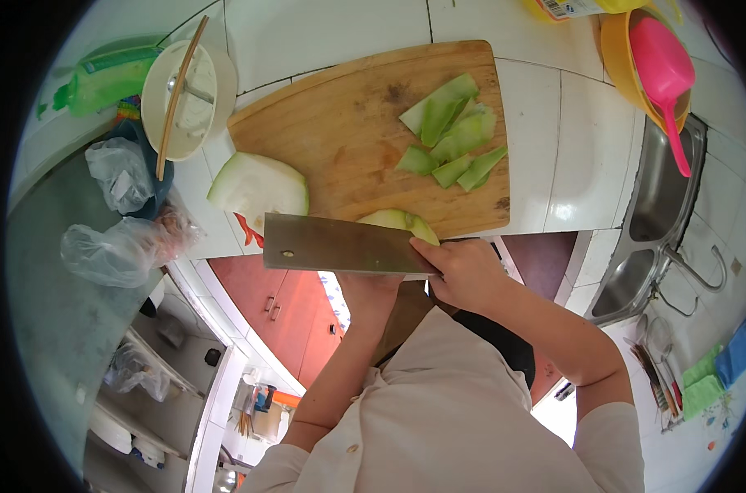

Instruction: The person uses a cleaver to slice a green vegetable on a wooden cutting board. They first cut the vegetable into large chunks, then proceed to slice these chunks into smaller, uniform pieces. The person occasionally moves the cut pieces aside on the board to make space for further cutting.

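Note:
My right hand (471, 271) grips a broad metal cleaver (342, 246), whose blade lies across the front edge of the wooden cutting board (348, 135). Behind the blade is my left hand (370, 293), its fingers hidden by the metal; what they touch cannot be told. A piece of pale green melon or gourd (401, 220) shows just beyond the blade. To the left, a larger white-fleshed chunk with green rind (262, 185) rests partly on the board, with red chili peppers (248, 229) beside it. Several strips of green peel (462, 135) are heaped on the board's right side.
A cream bowl (225, 80) with wooden chopsticks (179, 98) across it stands at the left, near a green bottle (111, 77) and clear plastic bags (108, 249). At the right are a yellow basin (619, 55), a pink scoop (662, 61) and a steel sink (659, 191).

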{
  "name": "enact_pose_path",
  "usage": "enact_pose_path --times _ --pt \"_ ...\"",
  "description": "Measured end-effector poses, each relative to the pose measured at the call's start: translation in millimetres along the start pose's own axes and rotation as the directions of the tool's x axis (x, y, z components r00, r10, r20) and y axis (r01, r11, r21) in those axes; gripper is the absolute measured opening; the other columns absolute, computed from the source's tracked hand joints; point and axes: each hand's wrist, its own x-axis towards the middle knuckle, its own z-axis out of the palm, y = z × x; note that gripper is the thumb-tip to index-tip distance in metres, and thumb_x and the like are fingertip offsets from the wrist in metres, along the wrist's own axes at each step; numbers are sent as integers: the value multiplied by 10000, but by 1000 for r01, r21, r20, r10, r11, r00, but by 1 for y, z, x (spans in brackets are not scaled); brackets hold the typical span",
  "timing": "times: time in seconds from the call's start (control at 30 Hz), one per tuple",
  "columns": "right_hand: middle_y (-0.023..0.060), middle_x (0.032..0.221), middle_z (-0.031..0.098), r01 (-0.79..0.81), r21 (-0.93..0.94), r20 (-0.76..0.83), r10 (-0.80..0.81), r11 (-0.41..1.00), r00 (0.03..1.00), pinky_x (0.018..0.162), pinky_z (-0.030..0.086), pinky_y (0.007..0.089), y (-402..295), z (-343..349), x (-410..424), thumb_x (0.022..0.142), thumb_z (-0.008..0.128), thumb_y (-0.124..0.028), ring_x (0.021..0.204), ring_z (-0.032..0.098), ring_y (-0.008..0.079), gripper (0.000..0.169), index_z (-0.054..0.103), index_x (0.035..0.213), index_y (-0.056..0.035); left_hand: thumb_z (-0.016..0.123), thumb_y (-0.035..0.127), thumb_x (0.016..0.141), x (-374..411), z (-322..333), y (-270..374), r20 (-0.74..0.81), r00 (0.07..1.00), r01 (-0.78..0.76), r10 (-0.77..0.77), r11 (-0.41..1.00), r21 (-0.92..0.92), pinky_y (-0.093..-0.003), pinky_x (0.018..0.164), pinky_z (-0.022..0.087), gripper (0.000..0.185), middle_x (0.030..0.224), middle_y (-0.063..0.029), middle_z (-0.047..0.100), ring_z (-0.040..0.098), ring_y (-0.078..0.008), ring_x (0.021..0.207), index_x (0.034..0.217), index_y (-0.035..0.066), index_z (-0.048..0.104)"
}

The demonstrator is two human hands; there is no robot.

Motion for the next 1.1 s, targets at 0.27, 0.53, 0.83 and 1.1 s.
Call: enact_pose_path --times 0.27,0.53,0.83,1.1 --pt "110 630 587 -86 -70 34 88 994 996 524 474 387 -9 12 6 638 607 -39 559 585 289 455 594 1092 -16 769 193 654 6 -3 6 49 998 26 -26 1000 3 -397 818 425 438 962 -127 553 538 -290 904 979 -1 549" --pt "114 646 593 -101 56 38 99 993 994 515 462 390 -5 -1 8 670 604 -43 568 584 291 438 585 1107 -11 807 168 572 3 -2 8 52 978 201 -203 979 37 -442 877 384 656 1065 -173 474 452 -365 1008 1112 4 472" --pt "115 655 594 -85 127 42 80 988 996 536 470 380 -2 -5 8 654 599 -9 581 584 294 481 577 1134 -13 819 198 565 3 -1 7 9 993 114 -114 993 42 -483 875 365 757 1099 -181 441 421 -382 1027 1176 31 403" --pt "116 655 597 -117 58 35 115 991 993 542 474 393 -2 5 12 652 594 -10 583 585 302 474 585 1126 -19 815 205 582 3 -4 9 65 984 164 -167 985 49 -495 890 360 813 1134 -204 409 403 -394 1050 1215 4 346"
